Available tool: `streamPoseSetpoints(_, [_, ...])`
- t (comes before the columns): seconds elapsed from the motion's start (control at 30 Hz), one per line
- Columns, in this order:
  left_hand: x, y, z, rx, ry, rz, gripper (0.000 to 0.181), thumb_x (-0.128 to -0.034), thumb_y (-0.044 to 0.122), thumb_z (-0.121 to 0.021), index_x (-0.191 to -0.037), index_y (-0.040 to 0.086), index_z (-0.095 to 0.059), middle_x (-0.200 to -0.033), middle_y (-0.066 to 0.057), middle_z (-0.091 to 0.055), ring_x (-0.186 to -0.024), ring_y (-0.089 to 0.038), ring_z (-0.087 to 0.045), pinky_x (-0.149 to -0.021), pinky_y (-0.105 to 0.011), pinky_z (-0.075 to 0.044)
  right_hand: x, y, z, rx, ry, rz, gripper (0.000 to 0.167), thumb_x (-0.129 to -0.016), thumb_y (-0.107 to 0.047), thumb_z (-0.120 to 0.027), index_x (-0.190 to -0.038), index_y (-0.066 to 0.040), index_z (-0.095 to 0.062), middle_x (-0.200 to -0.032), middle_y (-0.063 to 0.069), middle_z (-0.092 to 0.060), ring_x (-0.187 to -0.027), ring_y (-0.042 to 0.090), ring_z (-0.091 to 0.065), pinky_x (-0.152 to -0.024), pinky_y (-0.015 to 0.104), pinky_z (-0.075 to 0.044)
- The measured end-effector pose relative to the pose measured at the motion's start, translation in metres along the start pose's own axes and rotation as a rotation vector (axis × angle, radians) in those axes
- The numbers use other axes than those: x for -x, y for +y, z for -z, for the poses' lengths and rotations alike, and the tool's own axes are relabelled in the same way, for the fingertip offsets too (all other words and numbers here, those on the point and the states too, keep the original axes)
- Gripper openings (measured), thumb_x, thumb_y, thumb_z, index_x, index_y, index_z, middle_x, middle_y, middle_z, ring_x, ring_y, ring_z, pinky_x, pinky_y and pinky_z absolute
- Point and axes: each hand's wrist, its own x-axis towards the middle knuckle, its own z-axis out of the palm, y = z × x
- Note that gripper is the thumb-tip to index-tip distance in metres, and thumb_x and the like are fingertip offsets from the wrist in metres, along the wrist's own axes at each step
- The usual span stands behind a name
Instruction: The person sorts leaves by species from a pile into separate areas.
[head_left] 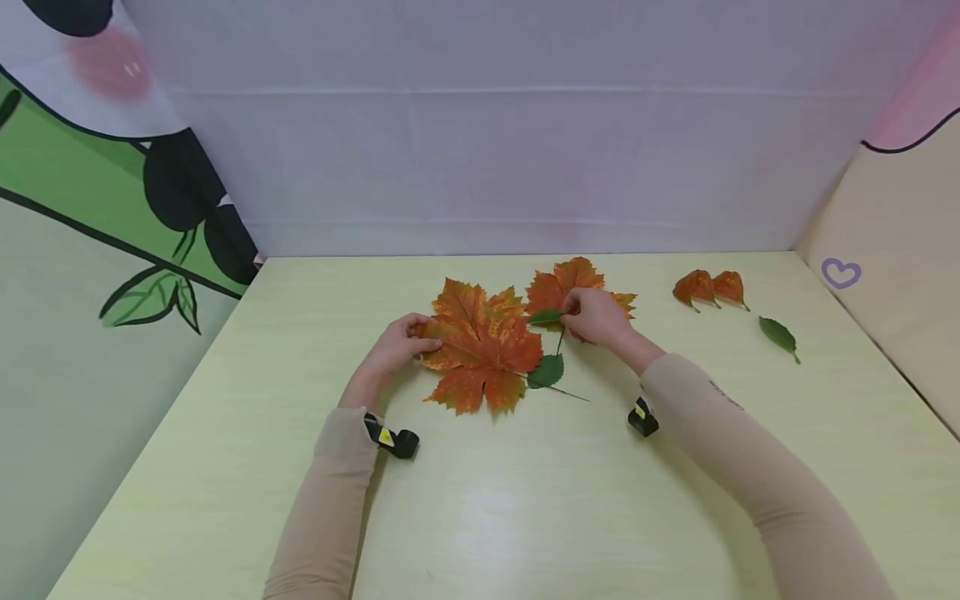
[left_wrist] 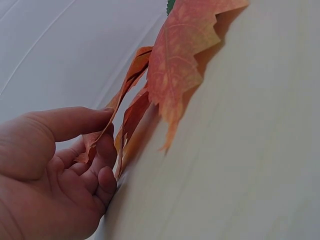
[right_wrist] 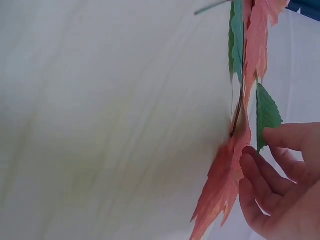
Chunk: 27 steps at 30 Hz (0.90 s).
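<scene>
Near the middle of the table lies a large orange maple leaf (head_left: 483, 354) with a thin dark stem. My left hand (head_left: 393, 346) pinches its left edge between thumb and fingers, and the left wrist view shows that edge (left_wrist: 111, 117) lifted. To the right, my right hand (head_left: 598, 317) pinches a small green leaf (right_wrist: 268, 112) with a toothed edge. That hand is over a second orange maple leaf (head_left: 576, 273), partly covering it. Another green leaf (head_left: 549, 371) rests beside the large leaf, by its stem.
At the back right of the pale table (head_left: 480, 517) lie curled orange leaves (head_left: 696, 286). A single green leaf (head_left: 777, 333) is near them, towards the right edge. A light cloth backdrop (head_left: 525, 167) rises behind the table.
</scene>
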Motion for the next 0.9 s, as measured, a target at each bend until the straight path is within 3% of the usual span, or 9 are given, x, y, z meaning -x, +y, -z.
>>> streamPoseSetpoints(0.27, [0.001,0.001,0.000,0.000,-0.001,-0.004,0.041,-0.0849,0.013,-0.063,-0.122,0.003,-0.048,-0.091,-0.005,-0.049,-0.071,-0.015,-0.048,-0.064,-0.025,-0.042,0.009,0.019,0.012,-0.029,0.081,0.014,0.012,-0.085,-0.016,-0.061,-0.092,-0.006,-0.061,-0.093,0.011,-0.064,-0.083,0.024,-0.057,-0.070,0.036,-0.045])
streamPoseSetpoints(0.53, [0.001,0.002,0.000,0.000,0.002,0.000,0.041,-0.0850,0.014,-0.063,-0.121,0.003,-0.048,-0.093,-0.006,-0.049,-0.075,-0.016,-0.048,-0.065,-0.025,-0.041,0.017,0.036,0.023,-0.068,0.067,0.010,0.020,-0.085,-0.019,-0.061,-0.098,-0.004,-0.062,-0.099,0.013,-0.063,-0.091,0.028,-0.057,-0.076,0.038,-0.045])
streamPoseSetpoints(0.7, [0.002,0.002,0.000,-0.002,0.000,0.005,0.041,-0.0852,0.013,-0.063,-0.122,0.003,-0.047,-0.094,-0.006,-0.049,-0.076,-0.016,-0.047,-0.065,-0.025,-0.041,0.019,0.041,0.026,-0.056,0.093,-0.042,0.023,-0.087,-0.023,-0.059,-0.100,-0.005,-0.062,-0.099,0.014,-0.063,-0.087,0.027,-0.057,-0.071,0.036,-0.045])
streamPoseSetpoints(0.9, [0.002,0.003,0.000,0.001,0.004,0.003,0.040,-0.0851,0.012,-0.063,-0.121,0.003,-0.047,-0.093,-0.006,-0.049,-0.075,-0.015,-0.047,-0.064,-0.025,-0.041,0.021,0.029,0.021,0.011,0.078,-0.063,0.027,-0.086,-0.031,-0.059,-0.094,-0.005,-0.060,-0.088,0.010,-0.063,-0.072,0.022,-0.056,-0.058,0.030,-0.042])
